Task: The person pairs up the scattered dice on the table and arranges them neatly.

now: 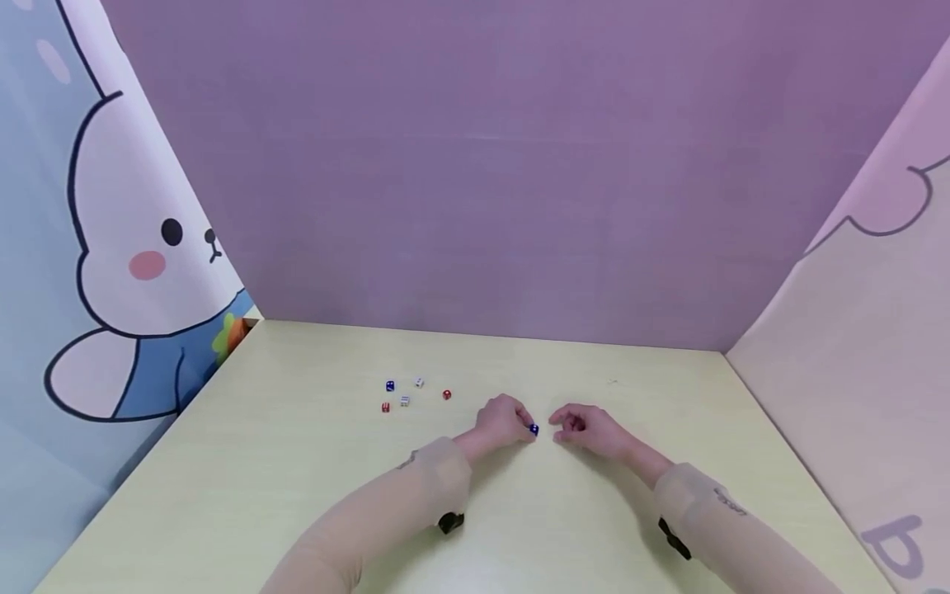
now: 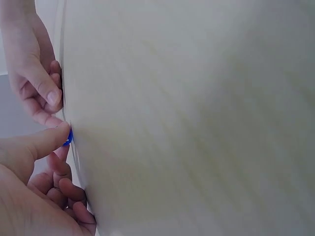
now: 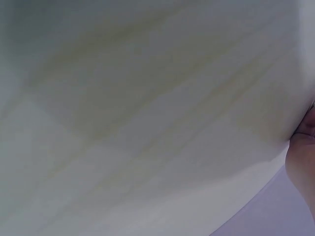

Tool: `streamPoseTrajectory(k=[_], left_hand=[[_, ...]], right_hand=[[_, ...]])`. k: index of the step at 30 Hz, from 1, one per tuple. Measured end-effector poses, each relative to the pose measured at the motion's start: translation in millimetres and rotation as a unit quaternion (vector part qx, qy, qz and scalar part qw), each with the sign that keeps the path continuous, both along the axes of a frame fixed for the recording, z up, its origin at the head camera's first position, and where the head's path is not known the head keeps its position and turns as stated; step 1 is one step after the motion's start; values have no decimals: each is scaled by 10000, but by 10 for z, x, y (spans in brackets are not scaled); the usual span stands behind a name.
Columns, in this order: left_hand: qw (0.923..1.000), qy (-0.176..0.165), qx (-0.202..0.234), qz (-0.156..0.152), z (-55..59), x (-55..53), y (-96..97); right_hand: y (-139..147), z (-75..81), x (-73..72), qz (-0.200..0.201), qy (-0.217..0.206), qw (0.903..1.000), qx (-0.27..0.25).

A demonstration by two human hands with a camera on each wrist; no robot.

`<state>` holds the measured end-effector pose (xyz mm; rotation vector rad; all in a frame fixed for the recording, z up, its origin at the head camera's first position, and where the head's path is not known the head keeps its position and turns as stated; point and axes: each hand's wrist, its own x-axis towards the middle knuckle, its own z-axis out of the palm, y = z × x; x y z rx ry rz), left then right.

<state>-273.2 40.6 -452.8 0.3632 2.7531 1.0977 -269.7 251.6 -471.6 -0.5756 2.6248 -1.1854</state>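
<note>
Between thumb and fingertips, my left hand (image 1: 505, 422) pinches a blue die (image 1: 533, 429) close over the tabletop. Most of that blue die (image 2: 68, 138) is hidden behind the thumb in the left wrist view. My right hand (image 1: 590, 429) is just to the right of it, thumb and index finger apart and the other fingers loosely curled, holding nothing. To the left lie a second blue die (image 1: 390, 385), a white die (image 1: 419, 382), another white die (image 1: 404, 401), a red die (image 1: 385, 407) and another red die (image 1: 447, 394).
The pale wooden table (image 1: 297, 470) meets a purple panel (image 1: 505, 181) at its back edge. A rabbit-printed sheet (image 1: 119, 247) hangs on the left, and a pale printed sheet (image 1: 876, 355) on the right. A small faint mark (image 1: 612, 381) shows on the table behind the right hand.
</note>
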Motion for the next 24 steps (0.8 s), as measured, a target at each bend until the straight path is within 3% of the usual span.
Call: streamPoseTrajectory(k=[14,24], left_hand=[[9992,375,-161,7,-35,-14,209],[9999,125,-11,-79,-35,-29,196]], right_hand=[[-18,20,-5,237,265,9994,10],[-30,-20,-15,189,539,9980,276]])
